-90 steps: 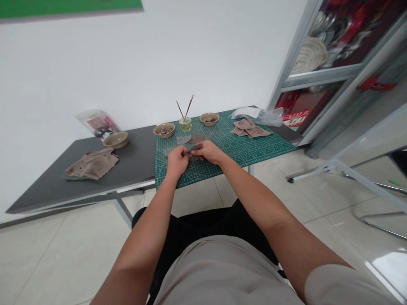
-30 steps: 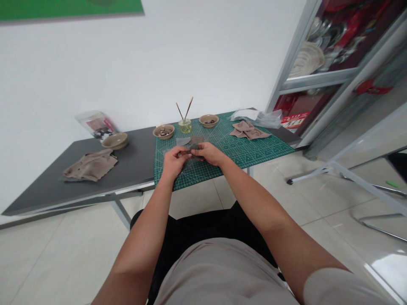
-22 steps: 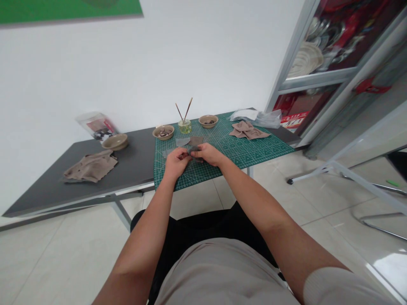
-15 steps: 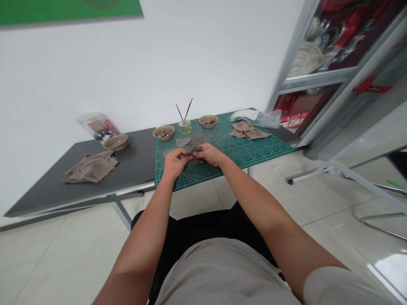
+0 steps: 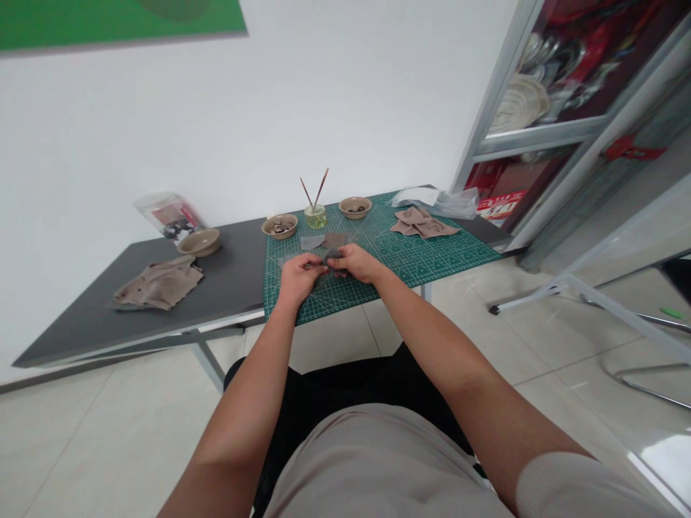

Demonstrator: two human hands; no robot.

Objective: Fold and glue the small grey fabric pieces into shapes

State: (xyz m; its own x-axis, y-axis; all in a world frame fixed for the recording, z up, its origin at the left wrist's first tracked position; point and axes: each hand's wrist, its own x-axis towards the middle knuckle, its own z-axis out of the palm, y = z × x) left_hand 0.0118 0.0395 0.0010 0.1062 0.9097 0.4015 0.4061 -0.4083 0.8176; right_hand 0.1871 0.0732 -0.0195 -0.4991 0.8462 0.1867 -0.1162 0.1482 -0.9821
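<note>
Over the front of the green cutting mat (image 5: 432, 259), my two hands meet with fingers bent inward. My right hand (image 5: 357, 263) is closed on a crumpled dark grey piece (image 5: 332, 254), thin like cloth or sandpaper. Beside it, my left hand (image 5: 300, 276) is closed in a pinch, its fingertips at the same spot; what lies between them is too small to make out. Just behind the hands, a light grey flat piece (image 5: 312, 242) and a brownish flat piece (image 5: 335, 240) lie on the mat.
Behind stand a bowl of small pieces (image 5: 279, 227), a glass jar with two brushes (image 5: 316, 216) and another bowl (image 5: 355, 208). A brown cloth (image 5: 424, 223) and plastic bag (image 5: 458, 203) lie right. Leftward are a cloth (image 5: 159, 283), a bowl (image 5: 199, 243) and a clear bag (image 5: 167, 216).
The camera view has shifted very slightly. My hands stay at the same place over the mat, with the dark grey piece still in the right fingers.
</note>
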